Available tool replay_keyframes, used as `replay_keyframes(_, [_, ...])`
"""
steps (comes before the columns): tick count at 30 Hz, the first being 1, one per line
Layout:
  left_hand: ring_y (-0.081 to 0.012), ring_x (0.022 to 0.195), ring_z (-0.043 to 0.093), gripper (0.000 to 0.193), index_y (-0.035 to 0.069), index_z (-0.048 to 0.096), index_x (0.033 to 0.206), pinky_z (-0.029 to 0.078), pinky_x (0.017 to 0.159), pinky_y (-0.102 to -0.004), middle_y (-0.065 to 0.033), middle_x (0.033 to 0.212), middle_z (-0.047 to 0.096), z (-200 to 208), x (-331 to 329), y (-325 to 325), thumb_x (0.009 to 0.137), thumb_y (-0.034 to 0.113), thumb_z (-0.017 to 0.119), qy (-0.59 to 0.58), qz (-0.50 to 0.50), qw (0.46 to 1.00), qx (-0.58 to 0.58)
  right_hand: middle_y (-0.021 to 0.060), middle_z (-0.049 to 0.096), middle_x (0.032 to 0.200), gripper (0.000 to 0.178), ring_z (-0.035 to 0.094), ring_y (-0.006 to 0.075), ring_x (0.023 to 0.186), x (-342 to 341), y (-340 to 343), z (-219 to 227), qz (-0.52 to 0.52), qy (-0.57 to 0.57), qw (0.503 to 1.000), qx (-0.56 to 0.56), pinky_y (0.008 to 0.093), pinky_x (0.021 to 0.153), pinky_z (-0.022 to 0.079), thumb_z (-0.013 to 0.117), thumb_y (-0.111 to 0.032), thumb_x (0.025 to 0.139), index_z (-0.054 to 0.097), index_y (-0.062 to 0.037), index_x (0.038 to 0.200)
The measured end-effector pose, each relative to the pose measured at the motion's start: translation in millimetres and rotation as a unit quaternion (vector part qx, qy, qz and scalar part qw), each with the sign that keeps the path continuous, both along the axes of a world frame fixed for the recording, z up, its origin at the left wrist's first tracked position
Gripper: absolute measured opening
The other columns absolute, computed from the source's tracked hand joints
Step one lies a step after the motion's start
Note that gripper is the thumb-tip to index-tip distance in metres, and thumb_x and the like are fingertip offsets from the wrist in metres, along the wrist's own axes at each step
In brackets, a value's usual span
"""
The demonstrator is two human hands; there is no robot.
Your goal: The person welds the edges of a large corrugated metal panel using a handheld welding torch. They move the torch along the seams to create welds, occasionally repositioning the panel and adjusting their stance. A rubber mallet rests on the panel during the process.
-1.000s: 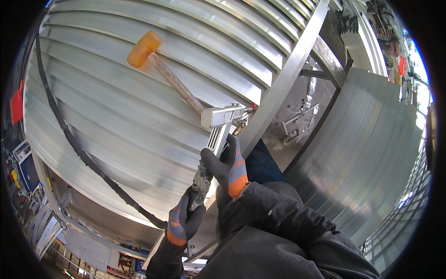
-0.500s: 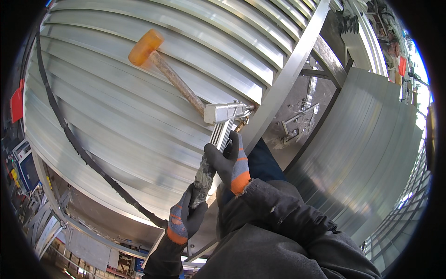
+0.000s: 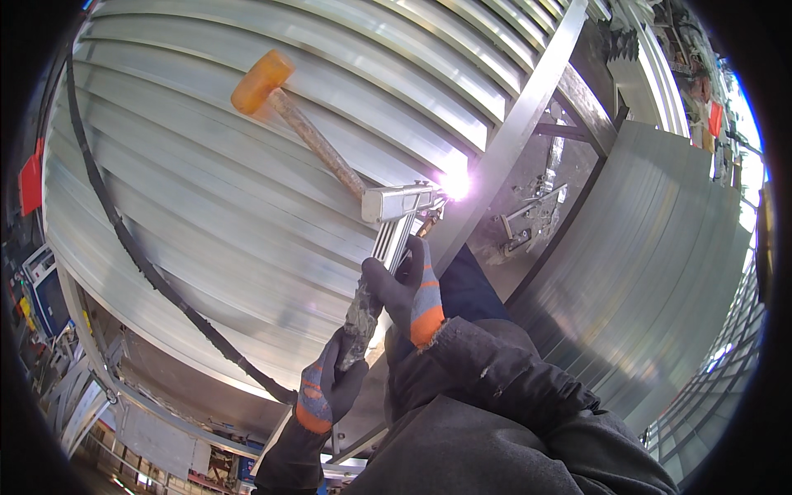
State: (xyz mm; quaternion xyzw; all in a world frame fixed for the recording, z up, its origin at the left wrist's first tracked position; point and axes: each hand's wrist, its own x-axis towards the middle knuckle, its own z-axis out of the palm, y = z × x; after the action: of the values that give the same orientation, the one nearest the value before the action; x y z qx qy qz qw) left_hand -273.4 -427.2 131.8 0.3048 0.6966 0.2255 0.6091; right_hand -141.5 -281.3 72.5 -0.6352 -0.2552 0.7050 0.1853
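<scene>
Welding torch (image 3: 400, 203), one: silver block head, ribbed handle, lower section in scuffed grey wrapping; held over pale metal slats (image 3: 206, 165), nozzle end beside a flat metal bar (image 3: 516, 124), white-violet glare (image 3: 454, 183) at the tip. Right hand (image 3: 421, 293), gloved in black, grey and orange: forearm angled in from lower right, grip closed around the handle. Left hand (image 3: 324, 388), matching glove: lower, pointing up, grip closed around the wrapping.

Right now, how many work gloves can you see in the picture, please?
2. One glove is on the right hand, higher on the tool; the other is on the left hand, lower on it. More may be hidden.
</scene>
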Motion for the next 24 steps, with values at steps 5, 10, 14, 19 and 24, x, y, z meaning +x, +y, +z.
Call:
replay_keyframes(5, [-0.0233,0.091,0.071,0.059,-0.006,0.047,0.142,0.056,0.079,-0.0336,-0.0197,0.110,0.070,3,-1,-1,0.090,0.009,0.071,0.007,-0.013,1.000,0.003,0.0133,0.067,0.092,0.060,0.067,0.0186,0.076,-1,-6,-3,-0.013,0.002,0.999,0.031,0.0347,0.066,0.057,0.075,-0.016,0.088,0.040,0.0067,0.131])
replay_keyframes(10, [-0.0227,0.089,0.072,0.055,-0.004,0.050,0.139,0.056,0.078,-0.0334,-0.0185,0.106,0.071,6,-1,-5,0.089,0.007,0.070,0.003,0.009,1.000,-0.010,0.0116,0.066,0.091,0.056,0.065,0.0171,0.075,-2,-12,-2,-0.013,0.001,1.000,0.025,0.0341,0.067,0.056,0.076,-0.015,0.087,0.044,0.0053,0.128])
replay_keyframes(14, [-0.0241,0.091,0.071,0.058,-0.008,0.048,0.140,0.056,0.079,-0.0339,-0.0207,0.109,0.070,7,-4,-10,0.089,0.009,0.072,0.000,-0.008,1.000,-0.017,0.0098,0.064,0.092,0.058,0.064,0.0166,0.079,-7,-17,2,-0.045,0.007,0.999,0.028,0.0336,0.068,0.055,0.075,-0.014,0.088,0.043,0.0022,0.132])
replay_keyframes(19, [-0.0298,0.092,0.072,0.057,-0.008,0.050,0.138,0.057,0.079,-0.0362,-0.0220,0.109,0.070,6,-5,-17,0.088,0.009,0.072,0.011,-0.016,1.000,0.009,0.0092,0.063,0.094,0.059,0.064,0.0164,0.081,-7,-21,7,-0.024,-0.011,0.999,0.031,0.0340,0.069,0.056,0.075,-0.013,0.088,0.041,0.0000,0.135])
replay_keyframes(24, [-0.0308,0.093,0.072,0.058,-0.006,0.050,0.138,0.057,0.080,-0.0370,-0.0218,0.108,0.070,10,-7,-21,0.087,0.009,0.072,0.017,-0.027,0.999,-0.003,0.0090,0.062,0.097,0.060,0.063,0.0160,0.082,-8,-25,11,-0.022,-0.005,0.999,0.035,0.0341,0.070,0.056,0.075,-0.013,0.089,0.040,-0.0012,0.135])
